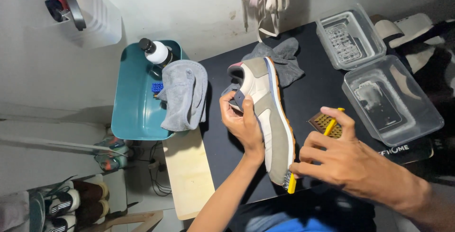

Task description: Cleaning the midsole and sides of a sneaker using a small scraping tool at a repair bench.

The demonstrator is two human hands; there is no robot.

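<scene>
Sneaker lies on its side over the dark tabletop, heel toward the wall, toe toward the person. Left hand is closed around the collar and upper near the heel, fingers curled into the opening. Right hand is clenched around a yellow-handled brush, bristles at the toe end, touching the grey suede there.

Risks, as judged from this frame:
- The shoe is pinned at the heel end only — brush pressure at the toe could pivot it or slide it on the tabletop.
- A second brush with a yellow handle lies just beside the right hand's knuckles; a wide stroke could knock it toward the two clear plastic containers.
- Hard scrubbing on the suede panel may roughen or streak it; whether the bristles are wet I cannot tell.
- The teal basin, with a bottle and grey cloth draped over its rim, sits near the left elbow's path — a sweep could tip it.
</scene>
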